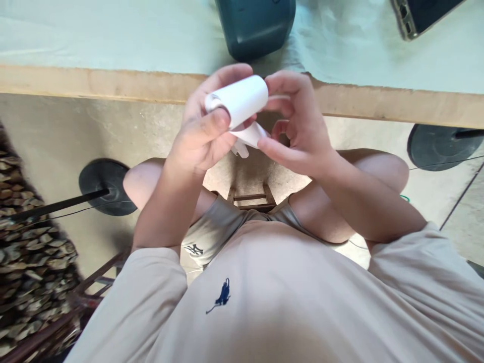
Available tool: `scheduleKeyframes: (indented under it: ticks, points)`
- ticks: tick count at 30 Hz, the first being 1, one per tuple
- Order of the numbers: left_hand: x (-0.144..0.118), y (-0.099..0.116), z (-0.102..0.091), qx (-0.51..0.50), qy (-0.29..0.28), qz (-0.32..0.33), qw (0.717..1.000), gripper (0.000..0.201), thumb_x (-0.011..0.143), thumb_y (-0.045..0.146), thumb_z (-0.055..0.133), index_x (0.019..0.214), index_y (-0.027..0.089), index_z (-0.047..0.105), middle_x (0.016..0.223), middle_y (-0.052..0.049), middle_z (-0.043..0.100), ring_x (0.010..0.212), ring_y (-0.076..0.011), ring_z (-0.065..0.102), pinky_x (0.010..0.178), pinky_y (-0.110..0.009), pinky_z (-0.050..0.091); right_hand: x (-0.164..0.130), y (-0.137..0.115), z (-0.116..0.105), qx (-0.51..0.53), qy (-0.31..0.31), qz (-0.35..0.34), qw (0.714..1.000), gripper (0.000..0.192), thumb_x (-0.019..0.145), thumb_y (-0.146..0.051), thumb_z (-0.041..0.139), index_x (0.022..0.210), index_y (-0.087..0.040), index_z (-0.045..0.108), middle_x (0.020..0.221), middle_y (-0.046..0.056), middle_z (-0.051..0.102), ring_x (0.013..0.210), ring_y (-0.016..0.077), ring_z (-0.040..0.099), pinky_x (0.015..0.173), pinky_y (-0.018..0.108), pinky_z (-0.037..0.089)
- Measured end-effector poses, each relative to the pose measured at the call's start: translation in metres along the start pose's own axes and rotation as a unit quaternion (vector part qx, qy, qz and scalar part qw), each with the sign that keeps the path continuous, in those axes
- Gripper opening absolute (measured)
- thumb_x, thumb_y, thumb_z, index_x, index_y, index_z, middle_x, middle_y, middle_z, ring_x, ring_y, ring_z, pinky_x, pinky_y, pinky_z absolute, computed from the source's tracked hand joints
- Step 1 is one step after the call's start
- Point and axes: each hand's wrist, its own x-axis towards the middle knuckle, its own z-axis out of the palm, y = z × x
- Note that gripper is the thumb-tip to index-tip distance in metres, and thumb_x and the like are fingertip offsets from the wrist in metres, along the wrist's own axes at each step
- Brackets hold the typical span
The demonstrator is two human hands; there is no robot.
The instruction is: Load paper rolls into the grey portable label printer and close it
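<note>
Nearest the camera I see a beige shirt [287,302] with a small dark blue emblem on the chest, and below it grey shorts [212,234] and two bare knees. Above the lap, both hands meet just in front of the wooden edge of the table [113,85].

My left hand [200,136] is closed around a white roll [238,101] of paper or tape; I cannot tell which. The thumb lies across the near end of the roll and the fingers wrap behind it. The roll sits tilted, its open end facing left, and it is held in the air, not resting on the table.

My right hand [298,131] is half curled beside the roll, fingertips touching its right end. A loose white strip [251,136] hangs from under the roll between the two hands, with the right index finger just below it.

On the table's pale cover, a dark teal box [255,25] stands at the far edge, straight beyond the hands. A phone [419,15] lies at the far right corner. Two black round bases [106,186] rest on the floor under the table, one on each side of the knees.
</note>
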Motion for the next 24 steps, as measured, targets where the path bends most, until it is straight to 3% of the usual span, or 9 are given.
scheduleKeyframes:
  ticks: [3,6,9,12,15,18,21,24]
  points:
    - [-0.002,0.010,-0.002,0.004,-0.040,0.040,0.998,0.065,0.065,0.049,0.092,0.120,0.021,0.071,0.099,-0.001,0.073,0.085,-0.0123,0.069,0.073,-0.022,0.061,-0.001,0.006,0.005,-0.015,-0.064,0.001,0.998,0.069,0.083,-0.044,0.065,0.138,-0.024,0.029,0.116,0.005,0.062,0.088,0.0076,0.062,0.067,0.019,0.051]
    - [-0.004,0.013,-0.010,0.020,-0.009,0.047,0.999,0.061,0.067,0.049,0.090,0.118,0.022,0.070,0.097,0.001,0.073,0.085,-0.0113,0.068,0.069,-0.020,0.058,-0.001,0.008,0.008,-0.069,-0.071,-0.035,0.994,0.049,0.086,-0.035,0.064,0.127,-0.023,0.042,0.089,-0.001,0.062,0.077,0.0070,0.057,0.076,0.023,0.053]
    - [-0.005,0.008,-0.021,0.045,-0.043,0.039,0.997,0.069,0.066,0.052,0.091,0.123,0.024,0.065,0.099,0.001,0.072,0.088,-0.0122,0.069,0.070,-0.020,0.058,0.000,0.007,0.014,-0.142,-0.039,-0.100,0.984,0.028,0.087,-0.033,0.062,0.111,-0.022,0.054,0.103,0.004,0.061,0.098,0.0124,0.059,0.088,0.029,0.053]
    - [-0.004,0.002,-0.030,0.045,-0.095,0.044,0.993,0.076,0.062,0.047,0.095,0.126,0.024,0.063,0.103,0.000,0.070,0.090,-0.0122,0.069,0.074,-0.020,0.059,-0.001,0.009,0.022,-0.163,-0.005,-0.111,0.980,0.034,0.084,-0.041,0.065,0.109,-0.020,0.053,0.123,0.010,0.056,0.118,0.0190,0.057,0.100,0.038,0.052]
    - [-0.005,0.000,-0.029,0.046,-0.036,0.063,0.996,0.070,0.064,0.047,0.094,0.123,0.022,0.066,0.101,0.000,0.068,0.086,-0.0114,0.066,0.072,-0.021,0.057,-0.001,0.012,0.028,-0.120,-0.033,-0.069,0.990,0.041,0.084,-0.042,0.064,0.114,-0.020,0.047,0.104,0.006,0.061,0.104,0.0157,0.062,0.096,0.036,0.053]
    - [-0.009,0.002,-0.020,0.051,-0.017,0.045,0.998,0.071,0.057,0.044,0.098,0.119,0.025,0.069,0.099,0.000,0.068,0.084,-0.0121,0.063,0.066,-0.022,0.056,-0.001,0.013,0.029,-0.102,-0.062,-0.062,0.991,0.038,0.087,-0.036,0.060,0.119,-0.021,0.049,0.091,0.001,0.059,0.088,0.0099,0.060,0.085,0.028,0.053]
    - [-0.013,0.006,-0.009,0.091,0.040,0.015,0.995,0.065,0.056,0.045,0.097,0.114,0.029,0.071,0.100,0.001,0.070,0.083,-0.0126,0.063,0.062,-0.022,0.054,-0.002,0.013,0.031,-0.114,-0.067,-0.088,0.987,0.023,0.090,-0.041,0.058,0.100,-0.019,0.059,0.101,0.005,0.058,0.093,0.0097,0.057,0.083,0.026,0.050]
    - [-0.015,0.009,-0.001,0.153,0.106,0.012,0.982,0.064,0.057,0.053,0.093,0.111,0.027,0.070,0.104,-0.002,0.073,0.084,-0.0143,0.066,0.059,-0.022,0.050,-0.006,0.016,0.035,-0.174,-0.077,-0.099,0.977,0.025,0.093,-0.041,0.055,0.084,-0.018,0.059,0.096,0.004,0.060,0.092,0.0111,0.055,0.082,0.028,0.045]
